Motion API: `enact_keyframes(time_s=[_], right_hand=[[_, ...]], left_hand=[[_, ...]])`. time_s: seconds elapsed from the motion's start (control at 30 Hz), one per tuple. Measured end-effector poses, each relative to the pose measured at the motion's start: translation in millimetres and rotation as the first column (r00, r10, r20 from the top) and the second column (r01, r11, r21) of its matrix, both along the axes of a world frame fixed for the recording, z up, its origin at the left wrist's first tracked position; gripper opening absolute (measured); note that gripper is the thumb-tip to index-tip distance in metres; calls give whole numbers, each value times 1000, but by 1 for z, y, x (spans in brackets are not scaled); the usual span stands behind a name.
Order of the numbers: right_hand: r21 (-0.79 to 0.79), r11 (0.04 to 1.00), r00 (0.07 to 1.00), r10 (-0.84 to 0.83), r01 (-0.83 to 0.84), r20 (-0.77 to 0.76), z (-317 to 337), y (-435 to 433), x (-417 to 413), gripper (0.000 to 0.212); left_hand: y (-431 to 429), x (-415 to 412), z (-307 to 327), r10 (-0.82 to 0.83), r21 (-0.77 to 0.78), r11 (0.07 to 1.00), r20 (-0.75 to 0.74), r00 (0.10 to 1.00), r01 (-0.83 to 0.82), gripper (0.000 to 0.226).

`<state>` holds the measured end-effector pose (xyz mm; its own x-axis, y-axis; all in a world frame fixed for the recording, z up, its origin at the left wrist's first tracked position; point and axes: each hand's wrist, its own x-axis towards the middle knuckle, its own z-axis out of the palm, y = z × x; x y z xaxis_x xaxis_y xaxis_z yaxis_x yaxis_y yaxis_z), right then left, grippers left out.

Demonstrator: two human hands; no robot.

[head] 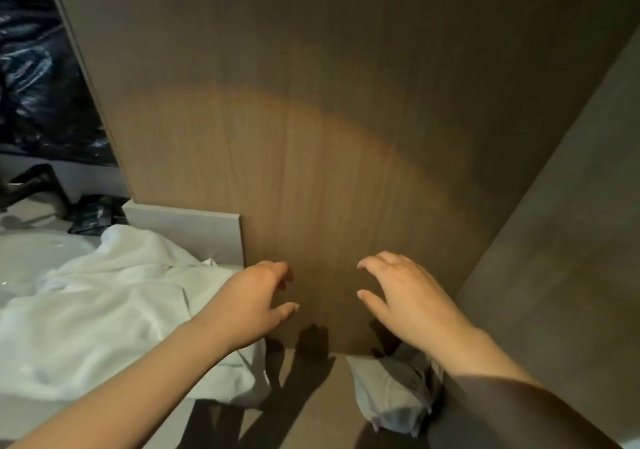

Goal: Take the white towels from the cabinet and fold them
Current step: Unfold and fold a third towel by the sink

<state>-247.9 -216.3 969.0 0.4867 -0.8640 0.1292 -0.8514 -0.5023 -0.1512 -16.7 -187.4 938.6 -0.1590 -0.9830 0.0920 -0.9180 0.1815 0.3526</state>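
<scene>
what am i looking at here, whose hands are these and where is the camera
This is one picture from a wide-angle camera worn on a person's head, looking forward and down, so the two bare arms reaching in from the bottom are the wearer's own. There is no robot. The left hand and the right hand hover in front of a brown wooden panel, fingers spread and curled, holding nothing. On the left, a crumpled white towel lies over a pale counter, beside what looks like a white sink with a dark tap behind it. Below the right wrist sits a smaller bunched light cloth. Whether the panel is the cabinet's door cannot be told from this view.
</scene>
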Motion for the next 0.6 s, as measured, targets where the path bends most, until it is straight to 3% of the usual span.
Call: enact_keyframes(time_s=[0.33, 0.6], right_hand=[[101, 975, 980, 198, -198, 7, -41, 6, 129, 42], [205, 966, 985, 169, -160, -30, -68, 6, 244, 41]], left_hand=[[49, 108, -41, 224, 108, 970, -64, 972, -217, 38], [67, 230, -60, 289, 128, 952, -71, 955, -278, 35]])
